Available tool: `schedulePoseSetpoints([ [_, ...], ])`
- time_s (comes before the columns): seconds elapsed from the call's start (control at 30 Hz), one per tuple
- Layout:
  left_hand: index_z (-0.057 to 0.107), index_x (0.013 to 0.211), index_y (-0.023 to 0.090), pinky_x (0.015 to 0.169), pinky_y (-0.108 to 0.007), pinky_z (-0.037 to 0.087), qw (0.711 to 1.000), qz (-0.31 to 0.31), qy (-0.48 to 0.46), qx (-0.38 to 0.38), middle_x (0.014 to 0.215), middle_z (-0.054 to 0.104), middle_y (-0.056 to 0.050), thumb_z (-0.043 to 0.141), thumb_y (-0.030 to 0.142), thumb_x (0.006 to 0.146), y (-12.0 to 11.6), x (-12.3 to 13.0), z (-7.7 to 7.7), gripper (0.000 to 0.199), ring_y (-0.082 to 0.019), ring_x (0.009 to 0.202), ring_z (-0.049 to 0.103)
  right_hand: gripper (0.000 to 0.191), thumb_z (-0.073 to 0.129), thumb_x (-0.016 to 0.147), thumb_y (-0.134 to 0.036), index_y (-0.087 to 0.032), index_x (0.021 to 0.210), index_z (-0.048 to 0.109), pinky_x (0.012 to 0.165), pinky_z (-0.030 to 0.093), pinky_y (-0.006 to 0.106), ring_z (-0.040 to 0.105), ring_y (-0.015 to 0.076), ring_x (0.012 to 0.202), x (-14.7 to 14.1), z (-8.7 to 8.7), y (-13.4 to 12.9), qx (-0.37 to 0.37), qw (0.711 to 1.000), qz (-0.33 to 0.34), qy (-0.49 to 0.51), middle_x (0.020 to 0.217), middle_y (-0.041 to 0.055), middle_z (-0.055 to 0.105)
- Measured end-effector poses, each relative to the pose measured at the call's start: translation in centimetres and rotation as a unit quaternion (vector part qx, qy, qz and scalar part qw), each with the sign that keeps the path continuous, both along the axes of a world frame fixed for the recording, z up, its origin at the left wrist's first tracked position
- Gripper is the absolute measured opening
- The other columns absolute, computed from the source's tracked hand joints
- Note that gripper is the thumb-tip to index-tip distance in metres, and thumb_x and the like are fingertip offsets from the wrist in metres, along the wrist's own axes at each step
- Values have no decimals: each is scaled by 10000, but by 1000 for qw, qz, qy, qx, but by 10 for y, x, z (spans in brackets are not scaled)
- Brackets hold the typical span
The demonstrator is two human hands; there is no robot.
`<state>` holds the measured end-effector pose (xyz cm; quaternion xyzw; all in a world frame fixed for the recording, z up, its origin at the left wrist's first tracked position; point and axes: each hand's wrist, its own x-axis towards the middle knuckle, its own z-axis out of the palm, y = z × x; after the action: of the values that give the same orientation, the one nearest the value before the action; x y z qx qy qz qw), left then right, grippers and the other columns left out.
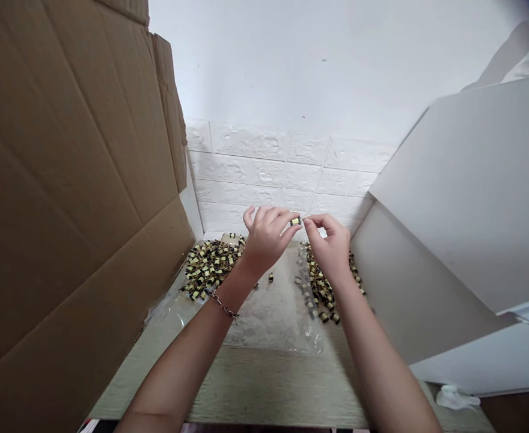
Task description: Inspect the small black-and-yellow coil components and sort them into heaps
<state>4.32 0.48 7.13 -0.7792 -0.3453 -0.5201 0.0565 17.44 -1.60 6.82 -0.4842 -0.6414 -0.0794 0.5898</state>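
Between the thumb and fingers of my left hand (269, 234) is a small yellow-and-black transformer (296, 222), raised above the table, with dark pinned ends. A chain bracelet (223, 304) circles my left wrist. Close by the transformer's right end, my right hand (330, 240) has its thumb and index finger pinched together; what they hold, if anything, is too small to make out. Beneath my left hand lies a pile of similar transformers (210, 264) with thin brownish wires. Another pile (321, 285) sits under my right hand, partly hidden by it. One loose transformer (270, 277) rests between the piles.
A clear plastic sheet or bag (269, 325) covers part of the wooden tabletop (282, 385). Tall cardboard (75, 180) walls the left side, and a white panel (427, 288) stands on the right. White brick-pattern wall (255, 171) closes the back. Crumpled whitish plastic (456, 397) lies at lower right.
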Motion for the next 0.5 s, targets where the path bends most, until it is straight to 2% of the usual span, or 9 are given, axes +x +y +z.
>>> schedulePoseSetpoints([
  [0.3,584,922,261,954,-366,90,1000,-11,-5,3,929,605,-11,479,363,807,0,0,0,186,-182,923,473,119,497,756,-251,-180,676,549,634,397,265,519,121,629,-2,1,0,-10,1000,6,4,635,-15,558],
  [0.5,570,936,252,946,-357,115,1000,-7,10,16,951,599,-13,453,351,824,-1,1,0,190,-176,931,476,98,493,742,-214,-179,664,541,625,380,243,498,107,615,-2,2,0,-38,999,37,13,622,-26,541],
])
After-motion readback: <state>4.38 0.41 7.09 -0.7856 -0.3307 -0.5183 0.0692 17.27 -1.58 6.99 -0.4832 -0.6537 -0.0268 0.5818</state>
